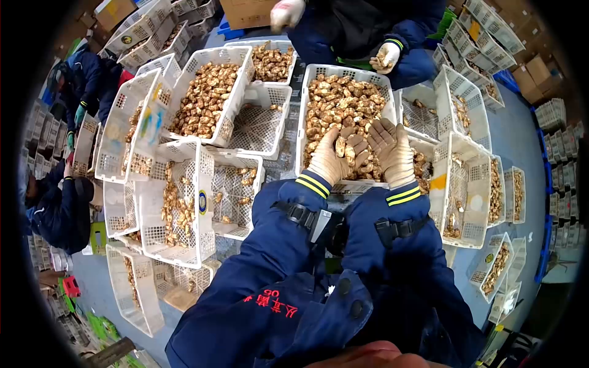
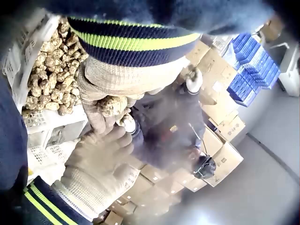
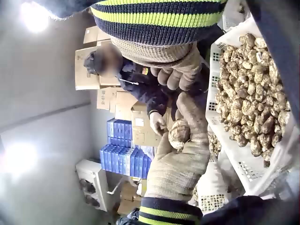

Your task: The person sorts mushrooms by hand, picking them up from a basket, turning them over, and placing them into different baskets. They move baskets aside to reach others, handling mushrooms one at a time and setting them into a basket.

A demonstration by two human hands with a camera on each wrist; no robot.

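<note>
My left hand (image 1: 330,161), in a pale knit glove with a dirt-stained palm, holds a knobbly brown-and-white mushroom (image 1: 340,146) between thumb and fingers. In the right wrist view the same mushroom (image 3: 179,134) shows in the left hand's grasp. Close beside it, my gloved right hand (image 1: 392,150) is palm up with its fingers extended, and nothing lies on the palm. Both hands are over the near end of a white plastic crate (image 1: 302,132) heaped with similar mushrooms (image 1: 346,101).
Another full crate (image 1: 244,67) stands to the left, with a sparsely filled crate (image 1: 264,144) beside it. More white crates (image 1: 475,202) flank the right. Across from me sits a person with gloved hands (image 1: 386,56). Two other people work at far left.
</note>
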